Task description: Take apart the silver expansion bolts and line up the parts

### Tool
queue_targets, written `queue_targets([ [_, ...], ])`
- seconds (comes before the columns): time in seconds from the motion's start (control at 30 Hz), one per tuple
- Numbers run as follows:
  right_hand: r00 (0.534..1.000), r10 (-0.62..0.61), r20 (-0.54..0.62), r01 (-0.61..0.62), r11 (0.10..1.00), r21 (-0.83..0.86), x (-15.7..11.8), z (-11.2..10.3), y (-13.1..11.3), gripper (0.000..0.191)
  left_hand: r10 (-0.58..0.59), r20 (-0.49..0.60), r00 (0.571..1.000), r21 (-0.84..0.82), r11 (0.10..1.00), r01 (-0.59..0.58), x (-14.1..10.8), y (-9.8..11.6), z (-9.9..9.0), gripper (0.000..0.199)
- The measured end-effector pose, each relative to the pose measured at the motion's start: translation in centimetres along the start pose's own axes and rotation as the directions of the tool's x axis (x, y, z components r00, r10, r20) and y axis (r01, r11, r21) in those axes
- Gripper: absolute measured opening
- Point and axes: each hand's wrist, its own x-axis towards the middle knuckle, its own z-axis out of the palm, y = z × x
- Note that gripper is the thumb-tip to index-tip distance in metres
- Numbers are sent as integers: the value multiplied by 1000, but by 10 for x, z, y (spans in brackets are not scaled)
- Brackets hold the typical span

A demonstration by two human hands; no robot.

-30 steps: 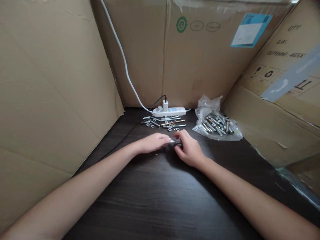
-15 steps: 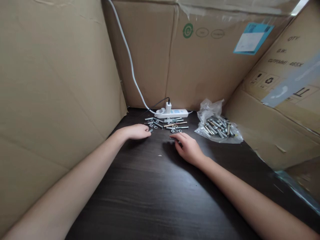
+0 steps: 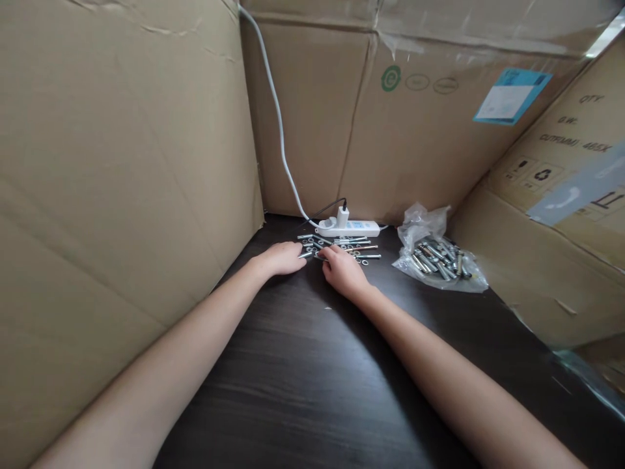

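Note:
My left hand (image 3: 282, 258) is closed, thumb and fingers pinching a short silver metal sleeve (image 3: 305, 255) whose end sticks out toward the right. Close by on the right, my right hand (image 3: 344, 270) is closed too, its fingertips pinched round a thin bolt (image 3: 318, 257) that they mostly cover. A small gap separates the two hands. Just behind them lies a loose spread of metal bolts (image 3: 368, 256), sleeves and washers (image 3: 364, 263). Part of that spread is hidden by my right fingers.
A white power strip (image 3: 359, 228) with a plugged-in charger (image 3: 342, 217) lies behind the hardware. To the right is a clear plastic bag (image 3: 422, 225) of bolts. Cardboard boxes (image 3: 312, 130) wall in the dark tabletop (image 3: 293, 384) at left, back and right.
My right hand has moved left with the bolt, bringing its fingertips close to my left hand. The left hand still pinches the sleeve. The whole view has shifted slightly.

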Motion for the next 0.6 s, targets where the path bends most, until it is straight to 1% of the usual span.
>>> queue_targets([
  [0.1, 1000, -10, -18, 10, 1000, -3, 3, 3, 2, 23, -3, -36, 999, 9, 1000, 3, 3, -2, 3, 23],
  [0.2, 999, -32, -23, 32, 999, 1, 6, 6, 5, 21, 5, -72, 997, 18, 1000, -4, 4, 0, 4, 21],
  [0.27, 998, -51, -33, 50, 999, -14, 7, 6, 7, 21, 44, -88, 995, 12, 999, -43, 2, 6, 4, 18],
  [0.3, 997, -61, -38, 60, 998, -28, 7, 6, 8, 22, 82, -92, 992, 0, 997, -82, 1, 9, 4, 16],
  [0.37, 996, -75, -44, 73, 996, -60, 7, 4, 9, 21, 179, -83, 980, -32, 983, -182, -1, 15, 4, 15],
  [0.43, 996, -79, -45, 75, 994, -76, 6, 2, 11, 21, 232, -47, 971, -43, 971, -234, -2, 19, 6, 17],
  [0.53, 996, -76, -56, 71, 994, -77, 3, -1, 13, 24, 215, -5, 977, 0, 977, -215, -2, 21, 11, 17],
  [0.6, 995, -69, -67, 63, 994, -89, 2, -2, 14, 25, 220, -34, 975, 21, 975, -219, -1, 19, 13, 17],
])
